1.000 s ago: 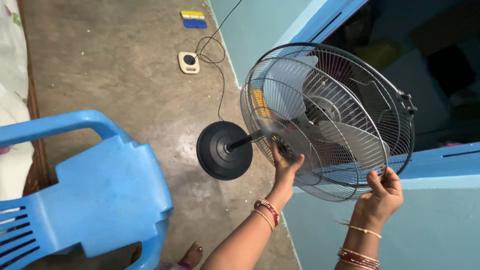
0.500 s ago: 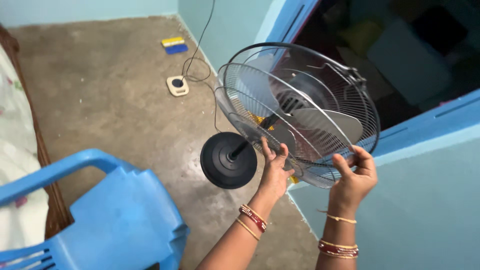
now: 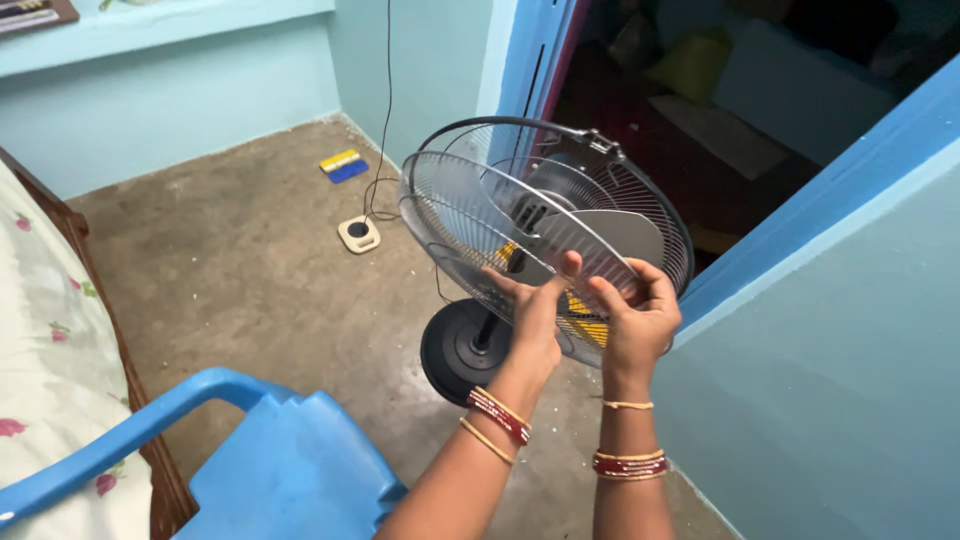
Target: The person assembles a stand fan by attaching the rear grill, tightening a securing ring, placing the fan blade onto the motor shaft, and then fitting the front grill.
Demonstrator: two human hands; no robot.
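Note:
A table fan with a round wire cage (image 3: 470,205), grey blades and a black round base (image 3: 450,350) is lifted off the floor in front of me. My left hand (image 3: 532,310) presses against the lower part of the cage, fingers spread over the wires. My right hand (image 3: 638,315) grips the cage's lower rim beside it. Both wrists wear bangles. The fan's black cord (image 3: 388,110) runs up the wall behind it.
A blue plastic chair (image 3: 270,460) stands at the lower left, next to a bed with a floral sheet (image 3: 45,370). On the concrete floor lie a cream socket box (image 3: 358,233) and a yellow-and-blue flat object (image 3: 343,165). A blue door frame (image 3: 800,230) and dark doorway are at the right.
The fan has tilted and swung toward me, its cage turning more upright. My two hands have come closer together on the lower cage.

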